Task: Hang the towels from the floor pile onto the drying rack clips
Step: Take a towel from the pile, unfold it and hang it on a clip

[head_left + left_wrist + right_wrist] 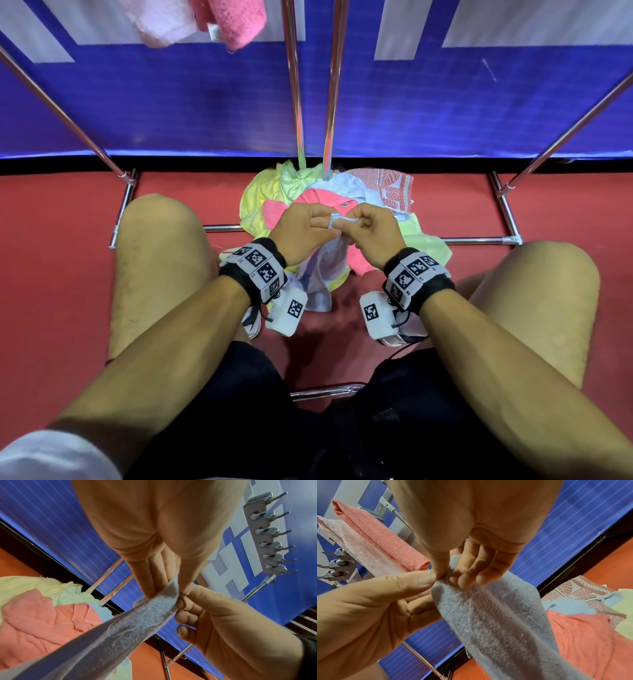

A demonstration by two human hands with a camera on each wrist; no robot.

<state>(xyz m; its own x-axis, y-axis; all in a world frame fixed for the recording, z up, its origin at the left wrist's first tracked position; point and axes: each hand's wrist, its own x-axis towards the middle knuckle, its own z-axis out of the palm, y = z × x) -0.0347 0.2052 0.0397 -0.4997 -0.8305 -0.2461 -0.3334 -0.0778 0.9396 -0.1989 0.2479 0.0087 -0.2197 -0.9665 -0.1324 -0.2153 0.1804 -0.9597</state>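
Observation:
A light blue towel (323,274) hangs from both my hands above the floor pile (329,202) of pink, yellow, blue and patterned towels. My left hand (310,226) and right hand (363,224) pinch the towel's top edge side by side, fingertips nearly touching. In the left wrist view the left hand (163,588) pinches the blue towel (120,628), with the right hand (214,615) beside it. In the right wrist view the right hand (452,577) grips the same towel (496,615). A grey bar of clips (267,534) shows above. Two pink towels (382,545) hang from the rack.
Chrome rack poles (298,102) rise just behind the pile, and the rack's base bars (479,241) lie on the red floor around it. A blue banner wall (171,102) stands behind. My bare knees flank the pile on either side.

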